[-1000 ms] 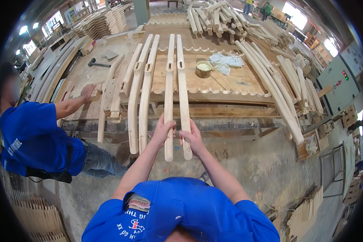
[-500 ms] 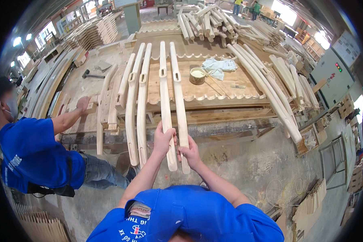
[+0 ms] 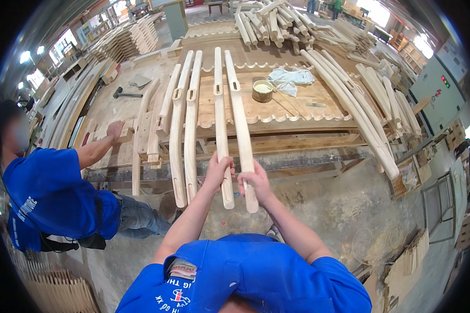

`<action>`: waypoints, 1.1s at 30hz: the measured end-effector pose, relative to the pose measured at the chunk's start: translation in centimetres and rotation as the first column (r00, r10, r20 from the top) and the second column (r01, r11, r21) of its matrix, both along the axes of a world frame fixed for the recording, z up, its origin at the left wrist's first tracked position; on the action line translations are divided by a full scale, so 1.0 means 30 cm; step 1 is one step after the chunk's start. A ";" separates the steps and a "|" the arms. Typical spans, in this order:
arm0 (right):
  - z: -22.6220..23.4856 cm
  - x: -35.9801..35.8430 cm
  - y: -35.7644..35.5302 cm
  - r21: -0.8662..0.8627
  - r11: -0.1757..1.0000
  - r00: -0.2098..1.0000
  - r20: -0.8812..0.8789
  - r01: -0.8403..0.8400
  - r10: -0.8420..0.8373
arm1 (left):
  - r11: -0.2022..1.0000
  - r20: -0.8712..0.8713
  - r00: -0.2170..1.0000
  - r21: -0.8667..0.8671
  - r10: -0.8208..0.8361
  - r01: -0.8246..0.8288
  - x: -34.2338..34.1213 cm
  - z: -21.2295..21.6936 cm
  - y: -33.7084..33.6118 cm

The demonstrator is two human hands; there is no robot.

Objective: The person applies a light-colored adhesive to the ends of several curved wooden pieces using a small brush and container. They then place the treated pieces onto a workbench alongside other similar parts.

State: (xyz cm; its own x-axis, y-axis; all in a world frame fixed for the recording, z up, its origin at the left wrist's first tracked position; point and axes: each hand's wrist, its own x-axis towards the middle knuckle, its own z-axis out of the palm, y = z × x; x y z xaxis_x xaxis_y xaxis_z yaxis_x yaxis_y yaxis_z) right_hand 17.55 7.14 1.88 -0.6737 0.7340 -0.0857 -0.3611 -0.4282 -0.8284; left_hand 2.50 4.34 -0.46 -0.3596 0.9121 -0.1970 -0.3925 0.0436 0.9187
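Observation:
My left hand (image 3: 220, 171) is closed round the near end of a pale slotted wooden leg (image 3: 219, 120). Beside it, my right hand (image 3: 256, 183) grips a second slotted wooden leg (image 3: 242, 122), its fingers wrapped over the near end. Both legs lie almost parallel, far ends over the workbench, near ends jutting past its front edge. An oblong slot shows in the upper face of each. Two similar legs (image 3: 176, 135) rest just left of my left hand, also overhanging the edge.
A tin of pale paste (image 3: 262, 91), a light-blue cloth (image 3: 290, 80) and scalloped wooden rails (image 3: 297, 119) are on the bench. Longer posts (image 3: 350, 112) lean at right. On the left stand a co-worker (image 3: 57, 193) and a hammer (image 3: 126, 94). Wood is piled behind (image 3: 271, 26).
My right hand has come up over the top of its leg, and that leg's near end has swung slightly right, away from the other. The whole view has shifted a little.

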 end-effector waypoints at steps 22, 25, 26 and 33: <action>-0.058 0.114 0.062 0.044 0.999 1.000 -0.010 -0.020 0.021 | 0.995 0.083 0.996 -0.087 -0.043 0.050 -0.001 -0.002 -0.004; -0.108 0.107 0.072 0.003 1.000 1.000 0.005 0.003 -0.003 | 0.997 0.088 0.995 -0.064 -0.046 0.051 0.009 -0.005 -0.005; -0.124 0.102 0.072 -0.008 1.000 1.000 0.002 0.002 -0.002 | 0.998 0.087 0.995 -0.049 -0.046 0.051 0.008 -0.004 0.001; -0.164 0.122 0.065 0.020 1.000 0.999 0.029 -0.023 0.022 | 0.993 0.078 0.994 -0.079 -0.081 0.087 -0.012 -0.027 0.001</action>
